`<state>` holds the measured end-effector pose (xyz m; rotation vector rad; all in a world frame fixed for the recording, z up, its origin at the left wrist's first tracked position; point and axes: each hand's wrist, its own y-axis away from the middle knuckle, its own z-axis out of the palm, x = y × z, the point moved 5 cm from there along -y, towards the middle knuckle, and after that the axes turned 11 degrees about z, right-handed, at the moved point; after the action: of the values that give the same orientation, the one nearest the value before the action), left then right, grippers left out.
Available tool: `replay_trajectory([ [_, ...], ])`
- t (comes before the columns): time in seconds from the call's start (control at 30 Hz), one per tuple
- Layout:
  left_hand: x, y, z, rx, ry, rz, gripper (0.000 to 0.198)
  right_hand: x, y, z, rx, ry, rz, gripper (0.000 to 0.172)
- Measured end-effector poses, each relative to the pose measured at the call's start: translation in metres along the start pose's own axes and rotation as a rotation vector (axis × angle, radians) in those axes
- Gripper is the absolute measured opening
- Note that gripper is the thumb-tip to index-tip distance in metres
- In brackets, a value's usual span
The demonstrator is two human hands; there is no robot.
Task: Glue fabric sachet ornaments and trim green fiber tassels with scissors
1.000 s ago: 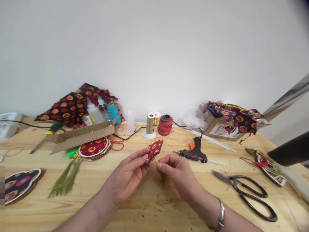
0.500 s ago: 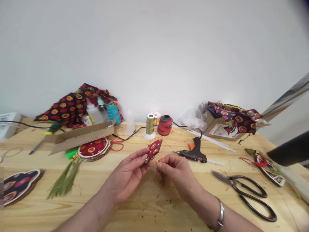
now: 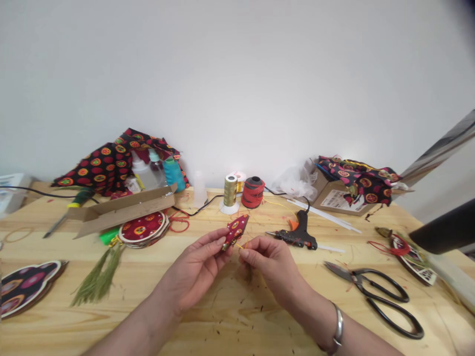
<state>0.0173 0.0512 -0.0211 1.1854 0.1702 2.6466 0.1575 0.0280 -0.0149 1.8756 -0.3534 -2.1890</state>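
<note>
My left hand point(image 3: 196, 269) pinches a small red patterned fabric ornament point(image 3: 236, 230) by its lower end, holding it up over the wooden table point(image 3: 230, 316). Close beside it, my right hand point(image 3: 270, 264) pinches a thin yellow thread point(image 3: 243, 245) that runs from the ornament's lower tip. Both hands hover just above the table's middle. A silver bangle sits on my right wrist.
Black glue gun point(image 3: 297, 236) and glue sticks lie right of the hands; black scissors point(image 3: 374, 296) further right. Gold point(image 3: 230, 190) and red point(image 3: 253, 192) thread spools stand behind. A cardboard box point(image 3: 122, 210), round ornaments with green tassel point(image 3: 98, 277), patterned cloth and bottles lie left.
</note>
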Motion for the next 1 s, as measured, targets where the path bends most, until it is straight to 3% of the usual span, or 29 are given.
replay_trajectory([
  [0.43,-0.002,0.001,0.001,-0.006,-0.024,0.014,0.026,-0.001,0.000,0.000,0.001,0.015,-0.040,0.018],
  [0.67,-0.002,0.002,0.001,-0.031,-0.049,0.038,0.019,-0.003,0.001,0.001,0.013,0.054,-0.122,0.003],
  [0.9,-0.004,0.003,0.002,-0.084,-0.087,0.038,0.011,-0.013,0.012,0.004,0.100,0.428,-0.412,0.014],
  [1.0,-0.004,0.004,0.004,-0.101,-0.111,0.046,0.013,-0.014,0.014,0.004,0.112,0.515,-0.453,0.016],
])
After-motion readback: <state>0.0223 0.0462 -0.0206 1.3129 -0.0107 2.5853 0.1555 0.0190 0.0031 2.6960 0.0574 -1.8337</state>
